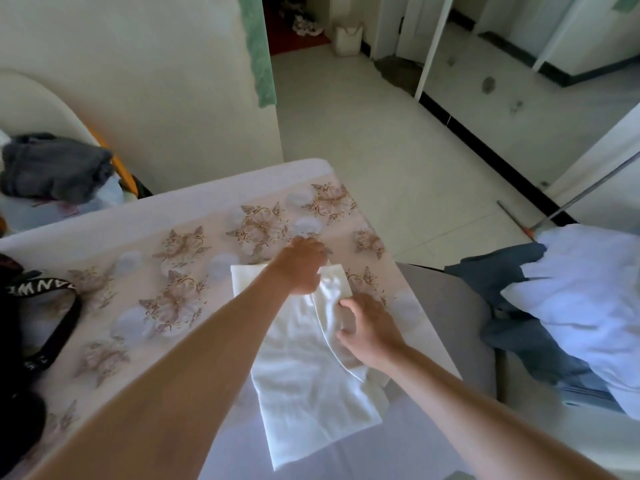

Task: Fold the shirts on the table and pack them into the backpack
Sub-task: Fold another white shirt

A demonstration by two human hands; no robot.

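Observation:
A white shirt (304, 368) lies lengthwise on the floral-covered table (180, 271), folded into a long narrow strip. My left hand (301, 265) presses down on its far end, fingers curled over the cloth. My right hand (367, 327) pinches the folded right edge of the shirt near its upper part. A black backpack (20, 341) with a lettered strap sits at the table's left edge, only partly in view.
On a grey chair (446, 317) to the right lie a dark blue garment (512, 306) and a pale white-blue one (588, 306). A dark grey garment (52, 168) rests on furniture at far left. Beyond the table is tiled floor (381, 133).

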